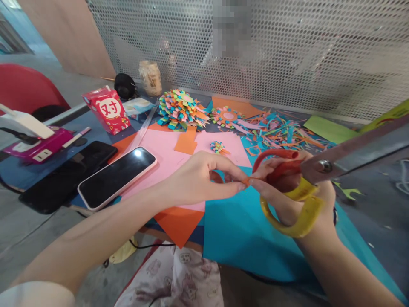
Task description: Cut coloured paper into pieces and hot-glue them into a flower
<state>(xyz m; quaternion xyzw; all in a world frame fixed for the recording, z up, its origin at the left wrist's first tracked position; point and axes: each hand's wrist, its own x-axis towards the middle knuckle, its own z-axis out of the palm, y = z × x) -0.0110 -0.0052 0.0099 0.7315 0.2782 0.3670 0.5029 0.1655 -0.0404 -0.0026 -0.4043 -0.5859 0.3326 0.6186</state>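
Observation:
My left hand [194, 179] reaches over the pink paper [217, 140], its thumb and forefinger pinched on a small piece of orange paper [246, 182]. The fingertips of my right hand [284, 207] meet the same piece from the other side. Hooked on my right hand are scissors [324, 166] with red and yellow handles, their blades pointing up and right, away from the paper. Below both hands lies a blue sheet [243, 238]. Just beyond the left hand is a small multicoloured fringed paper flower [217, 147].
Behind are a large fringed paper ball [182, 108], a fringed paper flower [226, 117] and a heap of paper strips [281, 130]. Two phones, one a pink-edged phone [118, 177], lie left. A red drink carton [110, 111] and purple power strip [41, 145] stand further left. Perforated metal panel [179, 25] behind.

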